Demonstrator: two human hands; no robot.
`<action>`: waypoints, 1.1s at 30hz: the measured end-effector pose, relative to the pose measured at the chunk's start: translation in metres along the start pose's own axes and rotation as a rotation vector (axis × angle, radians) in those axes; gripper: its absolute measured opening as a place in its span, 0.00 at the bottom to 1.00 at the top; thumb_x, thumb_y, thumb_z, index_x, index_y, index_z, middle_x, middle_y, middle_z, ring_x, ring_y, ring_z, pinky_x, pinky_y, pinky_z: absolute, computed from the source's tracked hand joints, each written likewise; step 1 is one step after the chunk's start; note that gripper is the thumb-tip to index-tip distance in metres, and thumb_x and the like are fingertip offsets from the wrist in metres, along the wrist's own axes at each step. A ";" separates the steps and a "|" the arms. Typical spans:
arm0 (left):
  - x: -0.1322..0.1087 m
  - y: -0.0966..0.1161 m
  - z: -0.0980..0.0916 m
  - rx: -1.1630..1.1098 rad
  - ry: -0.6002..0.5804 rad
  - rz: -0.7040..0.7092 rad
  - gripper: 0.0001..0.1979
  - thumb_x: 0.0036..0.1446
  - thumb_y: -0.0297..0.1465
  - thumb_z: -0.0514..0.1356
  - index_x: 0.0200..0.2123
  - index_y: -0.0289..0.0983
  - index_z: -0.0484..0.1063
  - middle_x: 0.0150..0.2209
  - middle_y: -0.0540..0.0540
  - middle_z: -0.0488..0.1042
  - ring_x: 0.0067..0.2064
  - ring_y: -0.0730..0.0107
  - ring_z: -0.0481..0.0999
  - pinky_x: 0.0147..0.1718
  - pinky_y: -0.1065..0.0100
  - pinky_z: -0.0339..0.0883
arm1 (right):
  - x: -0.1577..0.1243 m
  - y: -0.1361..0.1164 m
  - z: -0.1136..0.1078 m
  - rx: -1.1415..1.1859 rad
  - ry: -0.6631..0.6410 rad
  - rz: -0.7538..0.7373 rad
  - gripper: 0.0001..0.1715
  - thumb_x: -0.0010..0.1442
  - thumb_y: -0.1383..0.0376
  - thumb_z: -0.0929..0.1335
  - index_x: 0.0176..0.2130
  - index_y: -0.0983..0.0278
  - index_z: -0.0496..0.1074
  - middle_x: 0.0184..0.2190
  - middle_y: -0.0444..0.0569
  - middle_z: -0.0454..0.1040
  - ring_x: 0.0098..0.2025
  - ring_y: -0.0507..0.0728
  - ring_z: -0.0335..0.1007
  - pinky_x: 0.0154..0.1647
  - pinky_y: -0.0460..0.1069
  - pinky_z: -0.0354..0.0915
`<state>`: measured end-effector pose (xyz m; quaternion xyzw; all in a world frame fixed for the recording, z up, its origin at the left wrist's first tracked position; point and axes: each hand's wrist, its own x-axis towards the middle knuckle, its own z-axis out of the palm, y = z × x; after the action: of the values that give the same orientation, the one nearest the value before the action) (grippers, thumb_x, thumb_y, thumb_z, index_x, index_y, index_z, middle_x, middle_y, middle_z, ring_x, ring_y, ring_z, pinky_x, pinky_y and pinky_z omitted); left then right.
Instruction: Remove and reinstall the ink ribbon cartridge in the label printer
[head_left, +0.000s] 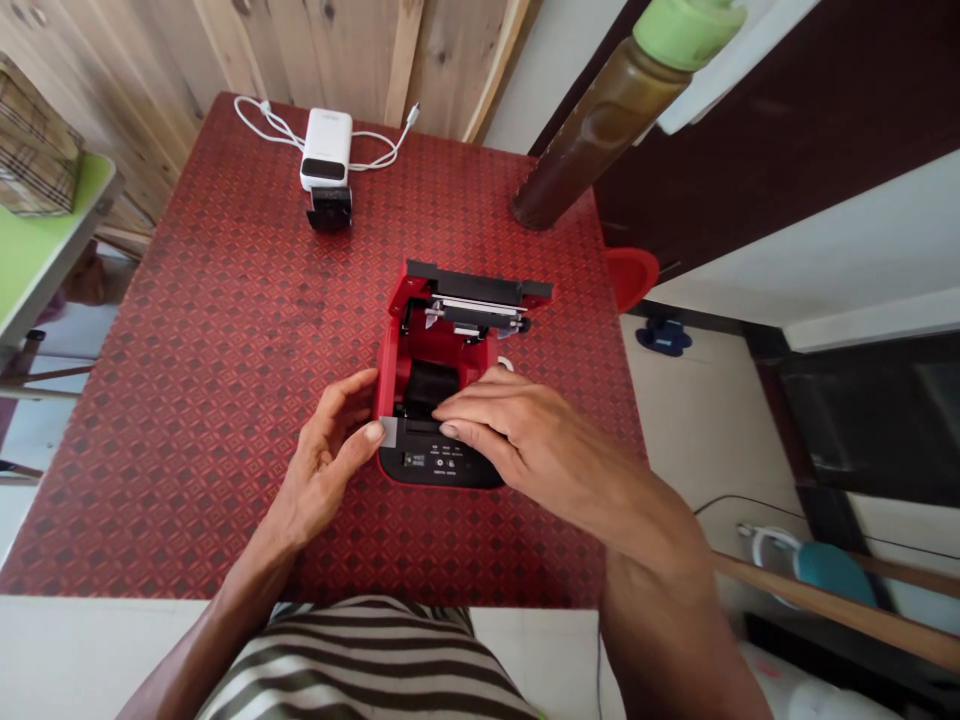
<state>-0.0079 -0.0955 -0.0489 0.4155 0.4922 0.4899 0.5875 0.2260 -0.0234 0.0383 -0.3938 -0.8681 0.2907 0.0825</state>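
Observation:
A red and black printer, apparently a small receipt or label printer, stands on the table with its lid raised at the back. Inside its red compartment lies a dark sheet or roll. My left hand grips the printer's left side, fingers along the wall and thumb at the front left corner, beside a greyish patch. Over the right side of the compartment's front edge, my right hand has thumb and fingers pressed together. Whatever sits between those fingertips is hidden.
A white power bank with a white cable and a black strap-like piece lies at the back left of the red patterned table. At the back right stands a tall brown bottle with a green cap. A red stool shows beyond the right edge.

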 end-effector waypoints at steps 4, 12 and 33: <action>0.000 -0.001 -0.001 0.002 0.004 -0.005 0.29 0.72 0.49 0.70 0.69 0.44 0.76 0.69 0.39 0.81 0.67 0.47 0.82 0.66 0.48 0.76 | 0.004 0.011 -0.002 0.084 -0.052 0.006 0.17 0.80 0.69 0.69 0.40 0.60 0.85 0.41 0.45 0.89 0.44 0.58 0.82 0.52 0.54 0.69; -0.001 -0.002 -0.001 -0.003 0.014 -0.011 0.29 0.72 0.50 0.70 0.69 0.44 0.75 0.67 0.39 0.82 0.65 0.48 0.83 0.65 0.49 0.77 | 0.010 0.017 -0.010 0.213 -0.105 0.062 0.13 0.75 0.72 0.72 0.37 0.60 0.80 0.35 0.39 0.84 0.37 0.52 0.77 0.51 0.53 0.62; 0.000 -0.001 -0.001 -0.008 0.012 -0.024 0.29 0.72 0.50 0.70 0.69 0.44 0.75 0.69 0.39 0.81 0.65 0.46 0.83 0.64 0.49 0.76 | -0.003 0.012 -0.012 0.022 0.211 -0.007 0.14 0.79 0.70 0.67 0.37 0.59 0.74 0.35 0.45 0.80 0.37 0.56 0.77 0.42 0.51 0.69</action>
<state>-0.0086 -0.0962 -0.0505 0.4045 0.4988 0.4873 0.5917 0.2401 -0.0137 0.0411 -0.4181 -0.8527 0.2571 0.1787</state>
